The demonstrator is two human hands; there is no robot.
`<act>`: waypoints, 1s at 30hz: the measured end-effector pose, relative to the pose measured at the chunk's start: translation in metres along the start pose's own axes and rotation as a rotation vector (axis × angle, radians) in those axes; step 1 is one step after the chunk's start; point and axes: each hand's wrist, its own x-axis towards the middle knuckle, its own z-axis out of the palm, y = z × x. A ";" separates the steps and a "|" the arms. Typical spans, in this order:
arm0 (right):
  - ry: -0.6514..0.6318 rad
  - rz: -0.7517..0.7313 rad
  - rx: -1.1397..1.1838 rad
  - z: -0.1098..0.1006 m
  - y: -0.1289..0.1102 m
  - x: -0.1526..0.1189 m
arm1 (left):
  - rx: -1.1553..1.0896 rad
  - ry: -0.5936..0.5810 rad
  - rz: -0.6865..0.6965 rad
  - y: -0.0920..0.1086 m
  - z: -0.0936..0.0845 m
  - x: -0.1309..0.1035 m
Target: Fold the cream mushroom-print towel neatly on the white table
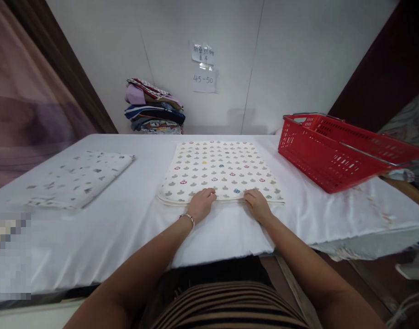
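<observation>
A cream cloth point(212, 169) with small grey, red and blue motifs lies folded flat on the white-covered table. Its near edge shows more than one layer. My left hand point(202, 203), with a bracelet at the wrist, is closed on that edge left of the middle. On the same edge, further right, my right hand point(257, 205) has its fingers pressed together on the cloth. A second folded cloth point(81, 178), white with grey motifs, rests at the left.
A red basket point(319, 155) stands at the right of the table point(134, 242). Folded fabrics point(154, 107) are piled at the back left against the wall. Paper notes point(204, 81) hang on the wall. A pink curtain point(27, 100) hangs at the left.
</observation>
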 end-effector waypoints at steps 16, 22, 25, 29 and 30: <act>-0.103 -0.015 -0.065 -0.005 -0.010 -0.002 | -0.026 -0.017 0.079 0.002 -0.006 -0.010; -0.084 -0.018 -0.098 -0.003 -0.007 -0.004 | -0.011 -0.020 0.056 0.005 -0.006 -0.006; -0.104 -0.007 -0.116 -0.001 -0.006 -0.005 | -0.003 -0.044 0.028 0.004 -0.004 -0.005; -0.117 0.007 -0.129 0.000 -0.005 -0.005 | -0.009 -0.050 0.020 0.002 -0.001 -0.005; -0.110 0.008 -0.129 0.001 -0.005 -0.005 | -0.007 -0.048 0.026 0.002 0.000 -0.004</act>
